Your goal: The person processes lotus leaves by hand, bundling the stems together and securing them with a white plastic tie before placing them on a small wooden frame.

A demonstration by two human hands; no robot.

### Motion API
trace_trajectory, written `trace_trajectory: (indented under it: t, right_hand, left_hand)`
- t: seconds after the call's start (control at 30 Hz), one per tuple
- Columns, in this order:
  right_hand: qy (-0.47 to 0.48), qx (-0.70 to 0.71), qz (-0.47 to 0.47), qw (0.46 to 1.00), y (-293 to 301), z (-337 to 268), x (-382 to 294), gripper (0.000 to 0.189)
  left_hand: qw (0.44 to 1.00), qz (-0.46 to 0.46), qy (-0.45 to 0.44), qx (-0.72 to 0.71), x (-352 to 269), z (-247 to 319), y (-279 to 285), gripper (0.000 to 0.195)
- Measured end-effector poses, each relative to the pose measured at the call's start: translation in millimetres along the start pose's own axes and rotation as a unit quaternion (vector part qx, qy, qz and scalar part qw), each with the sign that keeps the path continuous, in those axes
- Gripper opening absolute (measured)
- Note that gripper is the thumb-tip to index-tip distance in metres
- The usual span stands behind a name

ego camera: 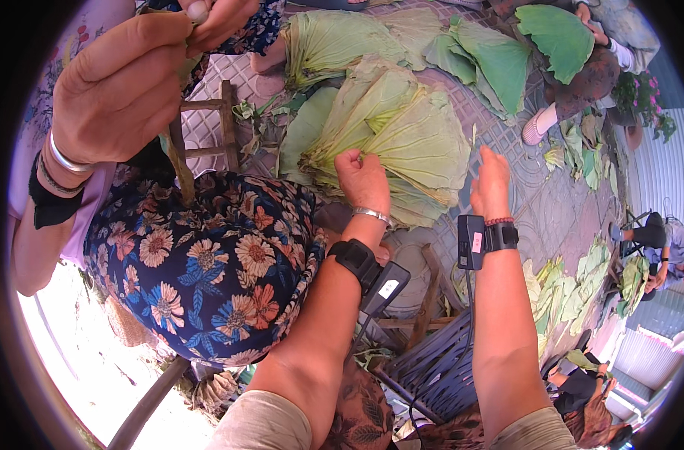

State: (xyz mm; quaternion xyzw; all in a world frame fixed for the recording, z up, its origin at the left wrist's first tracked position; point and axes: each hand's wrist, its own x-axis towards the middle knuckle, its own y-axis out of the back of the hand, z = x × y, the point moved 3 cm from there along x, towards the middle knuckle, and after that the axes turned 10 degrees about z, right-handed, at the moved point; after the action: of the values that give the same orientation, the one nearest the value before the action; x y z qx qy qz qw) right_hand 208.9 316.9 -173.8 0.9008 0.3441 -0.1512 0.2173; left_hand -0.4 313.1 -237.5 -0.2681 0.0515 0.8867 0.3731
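Observation:
A fanned stack of large pale-green lotus leaves (415,140), wilted and partly dried, lies on the paving before me. Over its gathered side is my left hand (365,177), fingers curled and thumb pinched against the folded top leaf. At the stack's right edge my right hand (491,179) is held edge-on, fingers extended and apart from the thumb, with nothing seen in it. Its palm side is partly hidden. Both my wrists carry black strapped devices with cables. A greener leaf (305,132) shows under the stack's left side.
Close on my left sits a person in floral trousers (207,270), whose hand (122,84) fills the upper left. More leaves (342,42) lie beyond the stack. Another person holds a green leaf (556,39). Wooden stool legs (226,124) and a woven-strap seat (432,360) stand nearby.

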Motion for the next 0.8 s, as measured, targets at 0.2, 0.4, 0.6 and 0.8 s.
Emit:
trace_trajectory:
  t: [0.2, 0.4, 0.6, 0.8]
  right_hand:
    - [0.297, -0.025, -0.008, 0.954, 21, -62, -61, 0.041]
    - [0.295, -0.16, -0.061, 0.94, 129, -46, -110, 0.035]
    - [0.251, -0.297, -0.019, 0.921, 234, 41, -133, 0.032]
    - [0.347, -0.472, 0.15, 0.796, 226, 70, -156, 0.04]
  left_hand:
    - [0.986, 0.039, -0.099, 0.126, -10, 18, 4, 0.029]
    - [0.966, 0.028, -0.192, 0.169, -10, 39, 3, 0.039]
    - [0.982, -0.124, -0.087, 0.116, -11, 8, -10, 0.025]
    - [0.964, -0.211, -0.069, 0.147, -62, 22, -19, 0.023]
